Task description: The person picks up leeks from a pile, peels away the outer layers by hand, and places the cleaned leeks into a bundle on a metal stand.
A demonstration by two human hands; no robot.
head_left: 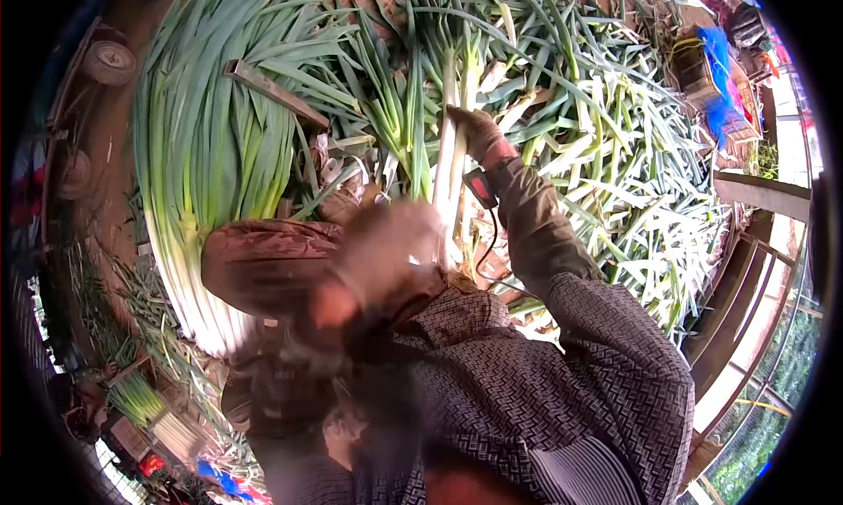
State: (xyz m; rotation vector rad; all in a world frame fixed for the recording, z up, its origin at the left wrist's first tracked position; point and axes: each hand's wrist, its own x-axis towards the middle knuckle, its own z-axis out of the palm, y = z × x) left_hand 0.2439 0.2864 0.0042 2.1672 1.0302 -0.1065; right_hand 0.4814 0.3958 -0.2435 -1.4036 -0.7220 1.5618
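My right hand [481, 136], in a brown glove, is closed around long green onions [452, 158]. Their white stalks run down toward my lap and their green leaves point away from me. A device with a red light and a black cable sits at my right wrist. My left hand [392, 246] is a gloved blur near the lower end of these stalks; motion smears its fingers, and whether it touches them cannot be made out. Left of my bent knee lies a big, neatly aligned pile of green onions [206, 154], white ends toward me.
Loose leaves and stripped trimmings [623, 171] heap up on the right. A wooden bar [277, 94] lies across the left pile. Crates with blue plastic [716, 75] stand at the upper right, and a wooden frame [733, 294] is at the right. Another onion bundle [136, 398] is at the lower left.
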